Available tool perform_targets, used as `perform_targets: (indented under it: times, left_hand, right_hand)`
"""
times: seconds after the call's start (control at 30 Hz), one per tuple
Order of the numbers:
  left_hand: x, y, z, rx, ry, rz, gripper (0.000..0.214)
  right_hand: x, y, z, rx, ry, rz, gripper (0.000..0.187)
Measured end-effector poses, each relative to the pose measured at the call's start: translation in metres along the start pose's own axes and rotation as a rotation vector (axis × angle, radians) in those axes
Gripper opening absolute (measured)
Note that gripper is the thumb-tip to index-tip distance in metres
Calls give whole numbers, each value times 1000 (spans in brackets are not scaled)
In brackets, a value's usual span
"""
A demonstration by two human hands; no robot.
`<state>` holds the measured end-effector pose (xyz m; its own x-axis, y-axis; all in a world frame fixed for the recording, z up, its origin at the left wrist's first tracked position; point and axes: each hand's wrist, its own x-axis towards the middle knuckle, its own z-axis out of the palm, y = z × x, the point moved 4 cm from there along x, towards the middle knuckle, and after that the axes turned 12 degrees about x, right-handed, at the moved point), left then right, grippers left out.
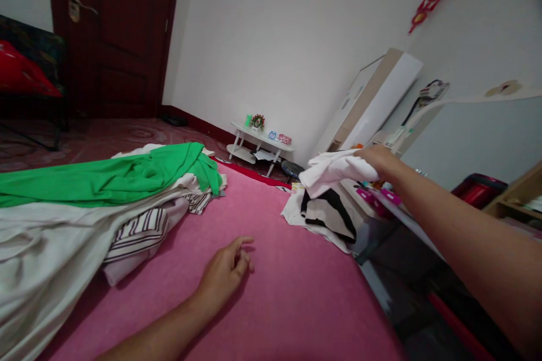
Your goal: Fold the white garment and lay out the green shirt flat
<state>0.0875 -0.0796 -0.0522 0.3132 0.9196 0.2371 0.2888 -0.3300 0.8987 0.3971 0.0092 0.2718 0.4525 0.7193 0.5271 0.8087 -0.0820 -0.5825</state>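
Clutching a folded white garment [334,169], right hand [378,159] hovers over a clothes pile [326,211] that could slide off the bed [296,293]; left hand [226,272] lies empty.

Two bare hands are in view: one left hand [226,273] and one right hand [379,159]. One folded white garment [336,172] is in the right hand's grasp, and one black-and-white garment [328,211] lies just below that hand. Left of the left hand are three more pieces in a heap (counted by colour, since folds hide their edges): one green garment [110,177], one striped garment [138,231] and one pale cloth [38,259]. One pink bedspread [275,293] lies under the left hand. Far beyond both hands stand one small white table [260,141] and one dark red door [122,34].
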Motion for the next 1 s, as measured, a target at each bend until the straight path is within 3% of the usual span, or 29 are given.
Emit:
perform_targets:
  times: [0.07,0.13,0.33,0.43,0.53,0.67,0.77,0.87,1.0]
  left_hand:
    - [1,-2,1,25,2,-7,38]
    - [2,-5,2,51,8,-24,40]
    - [2,-7,7,184,-5,-73,43]
    - [2,-4,6,211,-16,-80,42]
    - [3,-2,6,241,-26,-93,44]
    - [2,-2,6,284,-36,-95,43]
    - [1,-2,8,308,-38,-91,44]
    - [1,-3,9,314,-43,-80,45]
    - [2,-4,9,312,-48,-90,45]
  right_hand:
    - [15,17,14,-184,46,12,31]
    - [11,48,38,-354,74,38,43]
    - [-46,173,126,-277,-132,107,42]
    - [-54,217,134,-221,-105,141,48]
    - [-45,240,118,-196,-43,161,45]
    - [-38,246,94,-275,19,180,37]
    - [-40,233,96,-343,37,134,33]
    - [-40,208,119,-319,-49,35,38]
    - [-39,166,163,-199,-301,-182,47]
